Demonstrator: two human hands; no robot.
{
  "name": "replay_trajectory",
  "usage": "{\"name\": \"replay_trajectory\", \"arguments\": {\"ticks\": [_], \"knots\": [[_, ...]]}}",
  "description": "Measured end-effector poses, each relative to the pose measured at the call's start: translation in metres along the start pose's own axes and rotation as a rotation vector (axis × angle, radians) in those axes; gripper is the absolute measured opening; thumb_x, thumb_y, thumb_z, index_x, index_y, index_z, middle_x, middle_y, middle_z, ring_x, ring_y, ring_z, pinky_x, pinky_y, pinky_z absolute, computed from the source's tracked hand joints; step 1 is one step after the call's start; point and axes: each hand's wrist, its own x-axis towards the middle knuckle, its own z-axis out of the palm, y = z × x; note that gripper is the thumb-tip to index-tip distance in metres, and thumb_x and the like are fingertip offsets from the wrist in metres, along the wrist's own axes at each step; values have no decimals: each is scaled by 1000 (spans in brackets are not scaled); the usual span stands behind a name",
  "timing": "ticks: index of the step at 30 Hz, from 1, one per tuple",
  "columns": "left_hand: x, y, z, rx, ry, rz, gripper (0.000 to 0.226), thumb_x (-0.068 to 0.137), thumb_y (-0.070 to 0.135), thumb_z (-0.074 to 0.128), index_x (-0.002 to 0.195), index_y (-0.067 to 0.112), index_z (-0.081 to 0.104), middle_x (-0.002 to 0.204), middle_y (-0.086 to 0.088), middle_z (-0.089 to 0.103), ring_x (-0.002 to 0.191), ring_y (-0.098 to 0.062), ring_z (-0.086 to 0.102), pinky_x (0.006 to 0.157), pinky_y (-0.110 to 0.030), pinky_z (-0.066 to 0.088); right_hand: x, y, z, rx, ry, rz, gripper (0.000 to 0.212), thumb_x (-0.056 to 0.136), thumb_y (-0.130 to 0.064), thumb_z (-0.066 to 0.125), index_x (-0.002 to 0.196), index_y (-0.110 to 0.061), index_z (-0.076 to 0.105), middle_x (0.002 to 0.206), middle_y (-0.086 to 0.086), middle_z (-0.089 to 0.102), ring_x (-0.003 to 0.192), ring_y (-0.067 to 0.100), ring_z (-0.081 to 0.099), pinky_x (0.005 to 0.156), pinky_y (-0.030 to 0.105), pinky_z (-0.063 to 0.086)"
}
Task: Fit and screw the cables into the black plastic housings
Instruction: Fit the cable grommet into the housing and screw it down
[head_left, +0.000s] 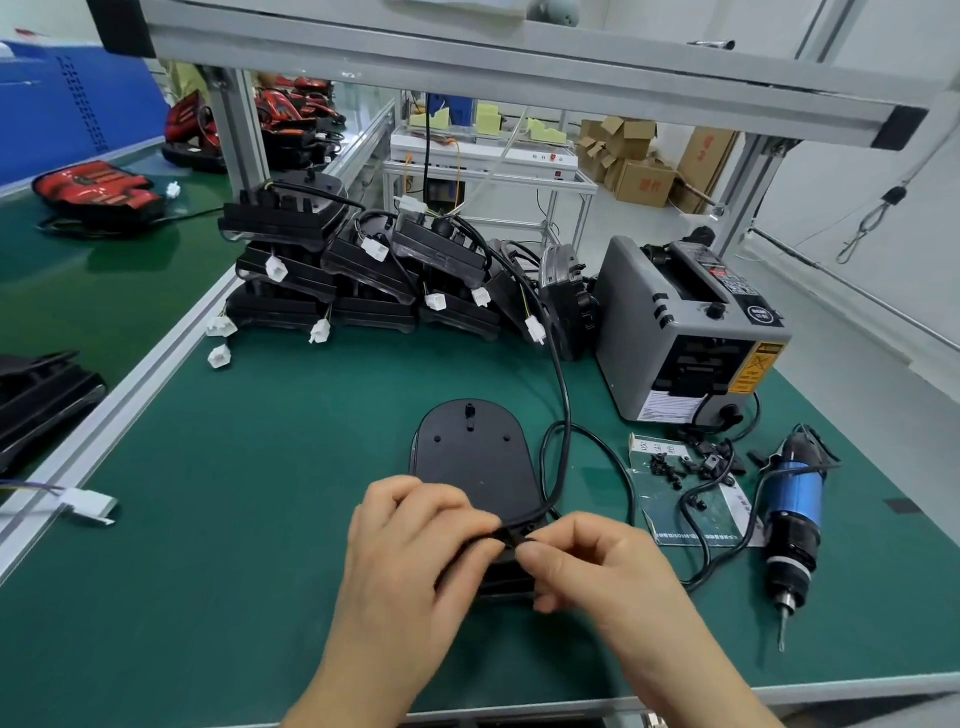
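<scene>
Head view: black cable is pinched by curled fingers of left hand and right hand, over near end of black housing laid flat on green mat.

The grey tape dispenser carries a yellow warning label on its front corner: a crossed-out pictogram above black print too small to read. A white data label low on the front is in fine print, illegible. On the top panel stand a red digit display, a QR code and a round white badge; none is readable. A white card near the dispenser bears handwritten black characters, not legible. The printed sheet shows a blurred text line along its near edge. A low cardboard box and a tall cardboard box bear blurred red characters.
</scene>
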Motion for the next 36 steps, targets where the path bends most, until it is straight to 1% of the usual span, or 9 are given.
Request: {"name": "replay_trajectory", "arguments": {"ticks": [4,9,13,17,20,26,31,34,36], "knots": [[2,3,1,44,-104,-173,32,76,45,53,92,23,70,93,17,59,96,-8,43,79,-34,47,5,6,3,-232,118,-73,14,75,-17,76,63,-15,68,56,-4,63,52,7,54,57,26,48],[2,5,9,-29,-107,-227,7,73,30,63,79,29,67,85,20,55,93,-5,41,76,-29,44,9,12,6,-541,239,-228,13,72,-35,74,67,-28,65,68,-13,64,63,3,56,62,23,47],[1,4,12,-143,-108,-286,6,72,25,64,76,29,65,87,20,53,97,-3,43,78,-20,38,12,15,6,-681,258,-323,23,73,-42,72,61,-26,60,70,-12,61,76,2,55,63,18,42],[1,3,11,-183,-143,-310,5,74,29,62,77,33,64,92,20,52,100,-5,44,81,-13,34,18,11,1,-763,212,-370,26,72,-45,72,60,-31,54,70,-13,58,79,2,52,66,23,42],[0,3,10,-205,-145,-319,5,74,35,59,77,33,63,92,20,52,101,-5,44,82,-11,33,25,7,-7,-776,167,-385,26,69,-43,76,64,-34,52,74,-13,56,78,1,51,68,21,40],[0,5,9,-244,-121,-312,14,74,42,54,85,35,61,93,19,52,101,-5,44,81,-7,33,38,0,-16,-850,22,-437,22,66,-51,76,78,-41,61,90,-21,54,98,-1,41,87,17,33],[0,5,8,-256,-140,-312,8,76,39,59,83,36,60,94,20,52,102,-5,44,81,-5,33,41,0,-17,-745,-53,-510,22,68,-34,82,72,-36,61,81,-19,58,98,1,47,89,24,38],[1,4,7,-249,-169,-317,6,77,30,63,78,35,61,94,21,52,102,-5,44,82,-7,31,40,2,-20,-666,-109,-480,27,73,-26,80,75,-43,60,84,-17,59,99,1,50,89,19,38],[2,3,5,-248,-202,-314,5,77,30,63,78,35,61,94,21,52,102,-6,45,82,-8,31,41,4,-21,-634,-138,-495,23,75,-21,79,75,-39,64,85,-15,60,98,4,52,87,18,39]]}}
